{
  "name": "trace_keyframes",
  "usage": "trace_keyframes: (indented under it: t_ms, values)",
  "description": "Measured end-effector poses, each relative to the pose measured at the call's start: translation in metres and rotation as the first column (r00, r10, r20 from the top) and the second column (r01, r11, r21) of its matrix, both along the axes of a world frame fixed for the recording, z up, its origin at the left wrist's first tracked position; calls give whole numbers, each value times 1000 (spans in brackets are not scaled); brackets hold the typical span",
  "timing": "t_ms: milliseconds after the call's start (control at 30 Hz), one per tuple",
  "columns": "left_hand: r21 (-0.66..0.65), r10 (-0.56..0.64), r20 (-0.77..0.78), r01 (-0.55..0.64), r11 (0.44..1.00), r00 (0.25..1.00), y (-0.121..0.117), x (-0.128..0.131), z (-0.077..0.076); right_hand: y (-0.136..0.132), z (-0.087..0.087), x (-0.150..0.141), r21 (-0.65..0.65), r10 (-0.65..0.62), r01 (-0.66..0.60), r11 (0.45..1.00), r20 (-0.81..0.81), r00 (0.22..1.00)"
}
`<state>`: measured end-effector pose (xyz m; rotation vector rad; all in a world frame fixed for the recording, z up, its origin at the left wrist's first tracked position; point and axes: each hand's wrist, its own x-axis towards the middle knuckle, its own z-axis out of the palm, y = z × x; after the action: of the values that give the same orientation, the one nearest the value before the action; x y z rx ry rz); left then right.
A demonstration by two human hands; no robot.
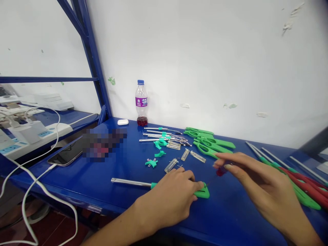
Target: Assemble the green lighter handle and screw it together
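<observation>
My left hand (176, 193) is closed over a long-nosed lighter (202, 193) that lies flat on the blue table. Its silver tube (130, 182) sticks out to the left, and its green handle end shows past my fingers on the right. Between the fingertips of my right hand (258, 184) is a small screwdriver (220, 171) with a dark red handle. Its thin shaft slants down to the green handle end; whether the tip touches cannot be made out. Just beyond my left hand lie clear fuel tanks (171, 165) and teal trigger pieces (151, 163).
Green handle shells (212, 143) and several silver tubes with wires (164, 136) lie toward the wall. Red and green lighters (302, 181) are at the right. A drink bottle (141, 104), a white case (123, 122), a phone (68, 152) and white cables (33, 177) occupy the left.
</observation>
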<state>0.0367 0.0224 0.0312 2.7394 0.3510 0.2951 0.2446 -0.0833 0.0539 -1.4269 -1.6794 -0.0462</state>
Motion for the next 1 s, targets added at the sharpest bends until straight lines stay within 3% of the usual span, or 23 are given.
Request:
trace_keyframes:
  t_ms: [200, 467, 733, 900, 1000]
  values:
    - [15, 12, 0, -12, 1000, 1000, 0, -1, -1, 7, -3, 1, 87, -62, 56, 995, 69, 996]
    - [16, 2, -11, -2, 1000, 1000, -1, -1, 1, -8, 4, 2, -53, 16, -11, 999, 80, 997]
    - [2, 6, 7, -6, 1000, 1000, -1, -2, -1, 15, -14, -12, 158, -167, 161, 974, 28, 986]
    - [19, 2, -19, -1, 1000, 1000, 2, 1, 0, 12, -19, -15, 116, -125, 127, 985, -28, 992]
    - [90, -29, -118, 40, 995, 993, 8, 21, -14, 7, -32, -12, 69, -175, 180, 981, -71, 982]
